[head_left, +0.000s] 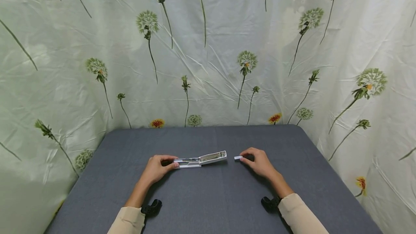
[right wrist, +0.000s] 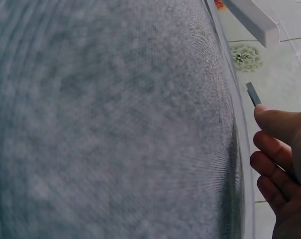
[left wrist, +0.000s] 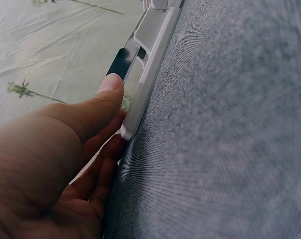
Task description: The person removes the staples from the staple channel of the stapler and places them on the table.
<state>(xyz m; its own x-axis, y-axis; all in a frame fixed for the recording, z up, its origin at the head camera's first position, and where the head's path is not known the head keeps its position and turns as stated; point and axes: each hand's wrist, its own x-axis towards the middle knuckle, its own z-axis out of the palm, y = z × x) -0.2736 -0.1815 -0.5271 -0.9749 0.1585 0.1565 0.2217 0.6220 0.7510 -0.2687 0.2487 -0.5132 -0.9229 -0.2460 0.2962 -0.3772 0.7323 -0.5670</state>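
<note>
A white stapler lies on the grey table with its top arm swung open to the right, the metal inside showing. My left hand grips its left end, thumb on the near side and fingers behind. In the left wrist view the thumb presses a dark end piece above the white base. To the right, my right hand pinches a short grey strip of staples between thumb and forefinger. The strip points toward the stapler's open arm, a small gap apart.
The grey cloth-covered table ends at the back against a pale curtain printed with dandelions, which also hangs at both sides. Black wrist mounts are strapped near both cream sleeves.
</note>
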